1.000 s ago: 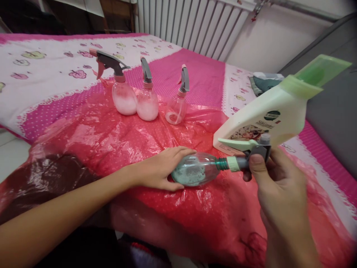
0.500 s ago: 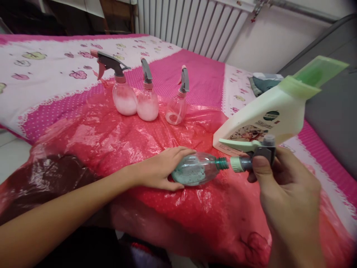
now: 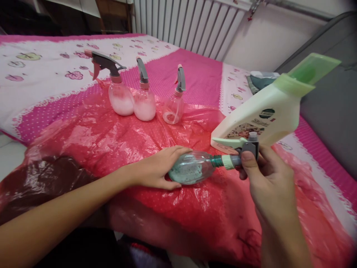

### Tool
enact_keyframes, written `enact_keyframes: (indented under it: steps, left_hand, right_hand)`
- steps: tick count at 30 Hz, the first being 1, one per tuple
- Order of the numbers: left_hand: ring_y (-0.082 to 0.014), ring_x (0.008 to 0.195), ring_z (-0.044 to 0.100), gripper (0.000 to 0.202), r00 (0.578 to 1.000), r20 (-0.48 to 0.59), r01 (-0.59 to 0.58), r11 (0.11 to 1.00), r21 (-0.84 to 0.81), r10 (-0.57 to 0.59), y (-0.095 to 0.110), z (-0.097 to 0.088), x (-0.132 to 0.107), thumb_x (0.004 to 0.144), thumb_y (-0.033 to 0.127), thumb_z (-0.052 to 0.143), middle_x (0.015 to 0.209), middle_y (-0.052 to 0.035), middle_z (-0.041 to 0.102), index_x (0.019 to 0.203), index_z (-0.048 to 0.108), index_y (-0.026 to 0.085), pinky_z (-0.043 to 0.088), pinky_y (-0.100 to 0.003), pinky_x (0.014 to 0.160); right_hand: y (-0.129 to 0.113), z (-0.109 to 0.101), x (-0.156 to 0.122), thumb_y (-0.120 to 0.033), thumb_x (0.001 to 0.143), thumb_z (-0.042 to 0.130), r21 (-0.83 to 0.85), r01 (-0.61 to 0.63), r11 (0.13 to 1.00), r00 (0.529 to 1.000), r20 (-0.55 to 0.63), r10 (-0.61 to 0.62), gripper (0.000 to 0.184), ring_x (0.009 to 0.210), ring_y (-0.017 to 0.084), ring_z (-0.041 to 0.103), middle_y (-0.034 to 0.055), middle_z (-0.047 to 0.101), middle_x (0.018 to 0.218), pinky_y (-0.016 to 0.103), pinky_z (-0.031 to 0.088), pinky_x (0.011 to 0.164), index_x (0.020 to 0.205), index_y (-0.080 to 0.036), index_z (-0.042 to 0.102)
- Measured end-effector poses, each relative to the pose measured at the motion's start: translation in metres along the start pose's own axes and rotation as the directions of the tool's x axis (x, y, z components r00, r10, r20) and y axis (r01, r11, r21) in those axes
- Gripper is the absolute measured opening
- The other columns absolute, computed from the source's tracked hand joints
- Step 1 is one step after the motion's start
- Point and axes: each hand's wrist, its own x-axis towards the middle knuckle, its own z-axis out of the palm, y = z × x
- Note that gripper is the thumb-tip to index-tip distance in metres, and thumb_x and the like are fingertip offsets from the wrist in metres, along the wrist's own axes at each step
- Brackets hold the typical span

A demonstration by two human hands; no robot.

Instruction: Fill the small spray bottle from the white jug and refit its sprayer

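Note:
My left hand [image 3: 160, 169] is wrapped round the base of a clear green spray bottle [image 3: 195, 168], which lies on its side with foamy liquid inside. Its threaded neck points right. Between the thumb and fingers of my right hand [image 3: 269, 178] is a grey and light-green trigger spray head [image 3: 247, 149]. The head's pale green collar meets the mouth of the bottle; whether the threads have caught, I cannot tell. Just behind the spray head stands a large cream detergent bottle [image 3: 259, 115] with a green cap, leaning to the right in the view.
Three pink spray bottles with grey trigger heads stand farther back: a left one [image 3: 121, 98], a middle one [image 3: 144, 104] and a right one [image 3: 173, 109]. Red plastic sheeting [image 3: 111, 137] covers the patterned bedspread [image 3: 195, 70]. A radiator [image 3: 186, 26] lines the wall behind.
My right hand has moved left with the spray head, closing the small gap between its collar and the bottle's neck. My left hand keeps its hold. The whole view has shifted slightly.

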Motion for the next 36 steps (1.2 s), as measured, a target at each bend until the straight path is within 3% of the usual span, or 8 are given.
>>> enact_keyframes:
  steps: [8,12,16,24,28,32,36]
  left_hand:
    - [-0.0391,0.142,0.048,0.092,1.000,0.017,0.017,1.000,0.006,-0.018,0.001,-0.002,0.000,0.082,0.042,0.077,0.156,-0.0216,0.045,0.157,0.029,0.019,0.040,-0.059,0.118]
    - [-0.0382,0.141,0.049,0.090,1.000,0.009,-0.015,1.000,0.007,0.015,0.001,-0.002,0.000,0.083,0.042,0.076,0.154,-0.0219,0.046,0.156,0.029,0.018,0.041,-0.057,0.118]
    - [-0.0394,0.139,0.050,0.089,0.999,-0.006,-0.045,0.999,0.016,0.045,0.000,-0.001,0.000,0.083,0.043,0.075,0.152,-0.0232,0.047,0.156,0.029,0.018,0.043,-0.058,0.116]
    - [-0.0396,0.136,0.053,0.090,0.999,-0.019,-0.040,0.999,-0.016,0.040,0.001,-0.001,0.001,0.081,0.041,0.076,0.151,-0.0217,0.050,0.156,0.031,0.021,0.044,-0.059,0.113]
    - [-0.0401,0.137,0.052,0.090,0.999,-0.010,-0.034,0.999,-0.003,0.034,0.001,-0.001,0.001,0.081,0.042,0.076,0.152,-0.0229,0.049,0.155,0.031,0.018,0.044,-0.059,0.114]
    - [-0.0398,0.138,0.051,0.091,1.000,-0.001,-0.018,1.000,0.008,0.018,0.002,-0.001,0.000,0.082,0.043,0.077,0.153,-0.0227,0.048,0.156,0.029,0.019,0.043,-0.059,0.115]
    - [-0.0399,0.138,0.051,0.092,1.000,-0.001,-0.016,1.000,0.003,0.016,0.002,-0.001,0.000,0.081,0.041,0.077,0.153,-0.0217,0.048,0.156,0.029,0.021,0.043,-0.060,0.114]
  right_hand:
    - [-0.016,-0.001,-0.010,-0.057,0.090,0.069,-0.080,0.114,0.990,0.980,-0.157,-0.125,0.038,0.072,0.017,0.061,0.0027,0.068,0.088,0.033,0.044,0.066,0.106,-0.023,0.071]
    - [-0.018,-0.002,-0.012,-0.062,0.091,0.064,-0.180,0.096,0.979,0.986,-0.119,-0.118,0.041,0.077,0.021,0.064,0.0032,0.069,0.086,0.036,0.044,0.069,0.107,-0.025,0.071]
    - [-0.013,-0.001,-0.008,-0.069,0.089,0.060,-0.232,0.026,0.972,0.999,-0.036,-0.036,0.047,0.072,0.021,0.061,0.0015,0.066,0.079,0.035,0.041,0.063,0.109,-0.028,0.072]
    - [-0.008,0.002,-0.002,-0.062,0.091,0.064,-0.026,0.022,0.999,1.000,0.010,-0.022,0.041,0.058,0.013,0.050,-0.0038,0.055,0.066,0.029,0.038,0.056,0.105,-0.023,0.071]
    - [-0.010,0.006,-0.005,-0.056,0.092,0.067,0.008,0.050,0.999,0.998,-0.038,-0.049,0.036,0.061,0.013,0.055,-0.0022,0.062,0.074,0.029,0.044,0.059,0.104,-0.022,0.070]
    - [-0.009,0.007,-0.007,-0.059,0.091,0.065,-0.096,0.083,0.992,0.990,-0.109,-0.094,0.041,0.072,0.018,0.062,0.0034,0.069,0.090,0.034,0.048,0.067,0.108,-0.023,0.070]
    - [-0.006,0.004,-0.007,-0.064,0.091,0.062,-0.180,0.069,0.981,0.994,-0.074,-0.083,0.046,0.079,0.023,0.065,0.0054,0.072,0.093,0.036,0.047,0.068,0.112,-0.024,0.069]
